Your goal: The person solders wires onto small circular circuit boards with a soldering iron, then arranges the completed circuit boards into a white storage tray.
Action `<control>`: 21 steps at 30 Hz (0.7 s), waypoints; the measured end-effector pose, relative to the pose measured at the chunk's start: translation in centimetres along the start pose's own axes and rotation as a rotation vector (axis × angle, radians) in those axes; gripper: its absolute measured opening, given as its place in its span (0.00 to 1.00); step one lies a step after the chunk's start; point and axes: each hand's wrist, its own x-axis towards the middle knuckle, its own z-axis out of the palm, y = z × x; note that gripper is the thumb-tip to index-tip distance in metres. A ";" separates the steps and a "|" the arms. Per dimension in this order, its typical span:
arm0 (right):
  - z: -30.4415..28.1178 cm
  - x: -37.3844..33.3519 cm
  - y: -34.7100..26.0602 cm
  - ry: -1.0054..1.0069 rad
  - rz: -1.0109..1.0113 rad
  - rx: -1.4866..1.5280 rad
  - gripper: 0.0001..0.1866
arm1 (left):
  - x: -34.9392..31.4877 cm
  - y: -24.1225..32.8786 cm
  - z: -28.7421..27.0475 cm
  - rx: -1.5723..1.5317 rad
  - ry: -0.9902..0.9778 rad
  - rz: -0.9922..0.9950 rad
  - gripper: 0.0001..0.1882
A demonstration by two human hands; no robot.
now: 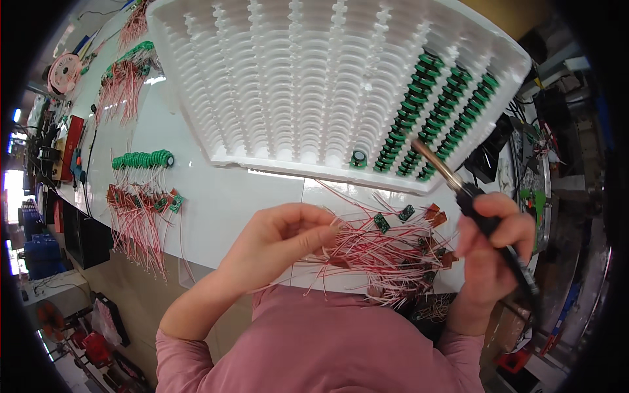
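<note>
My right hand [495, 239] grips a soldering iron [473, 204] by its black handle, its metal tip pointing up and left over the tray's green parts. Below the tray, my left hand [272, 242] pinches thumb and forefinger at the left edge of a loose heap of red and white wires [373, 245]. The exact strands between those fingertips are partly hidden. Small green circuit boards [382, 223] and copper-brown pieces [435, 215] lie among the wires. Above stands a white foam tray [288, 158]; green ring-shaped parts [452, 108] fill three rows on its right, and a single one [358, 157] sits beside them.
On the left of the white table [216, 216], a row of green rings [143, 159] lies with wired boards [141, 200] hanging over the edge. More wired bundles [121, 88] and a pink fan [65, 72] are farther back. Black equipment [491, 150] stands right of the tray.
</note>
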 end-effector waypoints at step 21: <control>0.6 2.9 6.6 -0.162 0.131 -0.116 0.21 | 8.1 -2.0 0.0 -0.608 0.052 -0.451 0.09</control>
